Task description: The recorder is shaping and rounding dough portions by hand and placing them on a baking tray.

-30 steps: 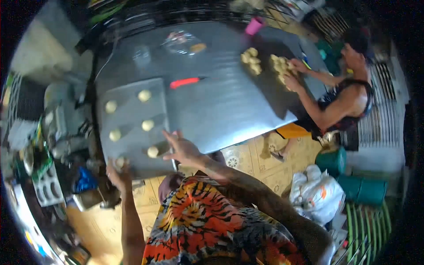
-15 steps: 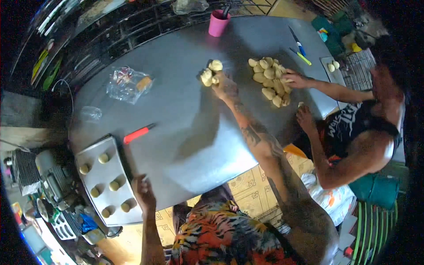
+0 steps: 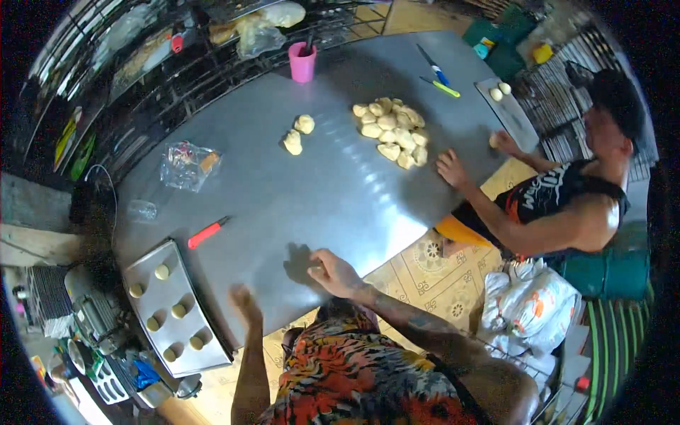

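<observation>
My right hand (image 3: 334, 274) hovers over the near part of the metal table (image 3: 283, 212), its fingers curled; whatever lies inside them is hidden. Motion smears my left hand (image 3: 246, 306), beside the right side of a baking tray (image 3: 157, 297). Several small round dough balls (image 3: 178, 310) sit spaced apart on that tray. Farther off, near the middle of the table, a couple of rough dough pieces (image 3: 292, 142) touch each other. To their right lies a larger pile of cut dough pieces (image 3: 387, 122).
A red-handled knife (image 3: 205, 235) lies behind the tray, with a clear plastic bag (image 3: 190, 166) beyond. A pink cup (image 3: 302, 65) and two knives (image 3: 440, 78) are at the back. On the right, a co-worker's hand (image 3: 451, 168) rests near the pile; another tray (image 3: 520, 124) holds dough balls.
My right hand has drawn back from the small dough group toward me, and fewer pieces show there. My left hand has shifted slightly right. The co-worker's hands have left the pile.
</observation>
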Tool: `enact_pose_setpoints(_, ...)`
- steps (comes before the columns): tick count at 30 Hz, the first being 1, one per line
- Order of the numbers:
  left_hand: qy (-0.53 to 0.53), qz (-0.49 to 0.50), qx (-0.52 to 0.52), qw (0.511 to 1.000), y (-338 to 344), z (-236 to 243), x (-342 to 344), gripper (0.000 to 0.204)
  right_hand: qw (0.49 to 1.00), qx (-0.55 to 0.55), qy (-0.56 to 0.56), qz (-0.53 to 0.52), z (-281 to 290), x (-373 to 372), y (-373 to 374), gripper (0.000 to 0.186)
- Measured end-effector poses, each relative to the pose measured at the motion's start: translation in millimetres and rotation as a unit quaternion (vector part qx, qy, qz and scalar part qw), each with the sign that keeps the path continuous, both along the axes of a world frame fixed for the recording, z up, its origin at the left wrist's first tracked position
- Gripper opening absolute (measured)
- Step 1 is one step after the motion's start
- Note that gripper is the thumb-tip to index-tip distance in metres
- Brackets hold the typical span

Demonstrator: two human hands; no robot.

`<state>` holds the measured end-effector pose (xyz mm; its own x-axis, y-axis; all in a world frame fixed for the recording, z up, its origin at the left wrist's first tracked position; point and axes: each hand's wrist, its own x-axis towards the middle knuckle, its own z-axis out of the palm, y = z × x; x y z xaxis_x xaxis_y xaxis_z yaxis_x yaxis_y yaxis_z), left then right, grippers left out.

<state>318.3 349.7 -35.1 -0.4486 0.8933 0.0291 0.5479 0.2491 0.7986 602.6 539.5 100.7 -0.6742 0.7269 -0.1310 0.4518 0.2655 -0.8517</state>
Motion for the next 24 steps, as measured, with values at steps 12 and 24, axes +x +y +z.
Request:
enact_pose_setpoints(12, 0.321, 0.031, -0.061, 0.944, 8.9, 20.9, -34.3, 0.018, 0.889, 0.388, -0.167, -0.177, -110.7, -30.9, 14.3, 0.034)
enact_pose_setpoints(24, 0.426, 0.055, -0.011, 0.903, 34.2, 23.7, -89.3, 0.027, 0.88, 0.424, -0.149, -0.156, -89.6, -101.7, 46.6, 0.02)
